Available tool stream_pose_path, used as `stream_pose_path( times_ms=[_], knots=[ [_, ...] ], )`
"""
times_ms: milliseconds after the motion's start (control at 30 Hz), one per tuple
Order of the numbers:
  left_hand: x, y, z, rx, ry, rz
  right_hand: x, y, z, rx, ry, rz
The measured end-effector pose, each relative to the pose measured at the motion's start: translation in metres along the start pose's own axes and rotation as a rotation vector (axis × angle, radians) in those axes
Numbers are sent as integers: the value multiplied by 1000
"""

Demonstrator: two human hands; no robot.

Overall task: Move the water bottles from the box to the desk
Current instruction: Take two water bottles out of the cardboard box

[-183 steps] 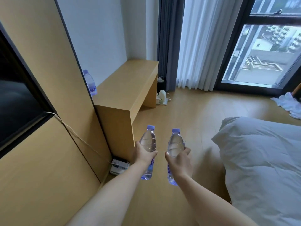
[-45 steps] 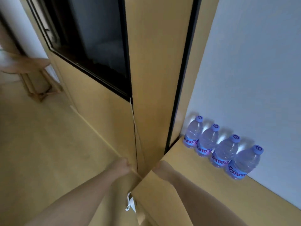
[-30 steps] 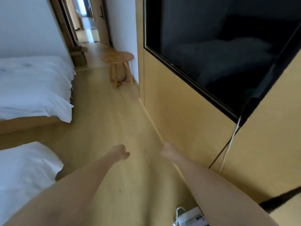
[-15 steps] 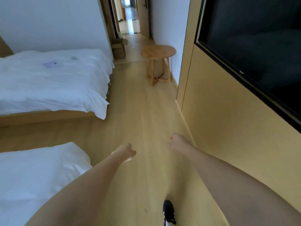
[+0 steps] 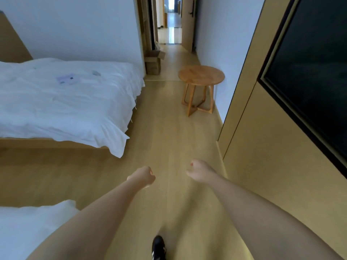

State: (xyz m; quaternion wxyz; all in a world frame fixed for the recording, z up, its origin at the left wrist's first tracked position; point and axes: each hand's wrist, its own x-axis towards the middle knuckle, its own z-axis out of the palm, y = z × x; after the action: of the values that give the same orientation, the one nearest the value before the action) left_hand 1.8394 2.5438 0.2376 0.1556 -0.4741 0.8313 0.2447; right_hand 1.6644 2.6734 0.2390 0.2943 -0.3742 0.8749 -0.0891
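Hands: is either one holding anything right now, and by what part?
Nothing is held. The left hand and right hand are both empty, fingers loosely curled, above the wooden floor. No bottle is in view.

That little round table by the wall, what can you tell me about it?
The round table looks like light brown wood with visible grain: a flat circular top on slanted legs joined low down by crossed braces. It stands upright on the wooden floor, close beside the white wall, near the hallway opening. Nothing lies on its top, and neither hand is near it.
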Motion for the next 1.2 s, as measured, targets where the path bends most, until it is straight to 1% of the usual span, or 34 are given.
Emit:
stream_pose_path(
  times_ms=[200, 333, 467, 600, 733, 833, 1000, 1067, 1200],
  knots=[
    [151, -8, -69, -49, 14, -8, 148, -48, -49, -75, -5, -17],
    [246, -6, -130, -34, 6, -3, 238, -90, -97, -33, 18, -10],
    [330, 22, -192, -66, 13, 35, 312, -120, -142, 15, 37, 2],
    [405, 57, -227, -52, -6, 54, 388, -131, -175, 46, 29, 34],
    [491, 88, -253, -55, -41, 45, 478, -131, -212, 15, 13, 35],
    [562, 113, -280, -57, -45, 45, 553, -128, -251, 7, 55, 19],
    [670, 154, -344, -47, -24, 12, 671, -135, -331, -20, 52, -18],
    [711, 165, -374, -61, -5, 16, 716, -145, -361, -25, 75, -32],
    [790, 165, -417, -74, 11, -17, 795, -171, -395, -57, 37, -58]
  ],
)
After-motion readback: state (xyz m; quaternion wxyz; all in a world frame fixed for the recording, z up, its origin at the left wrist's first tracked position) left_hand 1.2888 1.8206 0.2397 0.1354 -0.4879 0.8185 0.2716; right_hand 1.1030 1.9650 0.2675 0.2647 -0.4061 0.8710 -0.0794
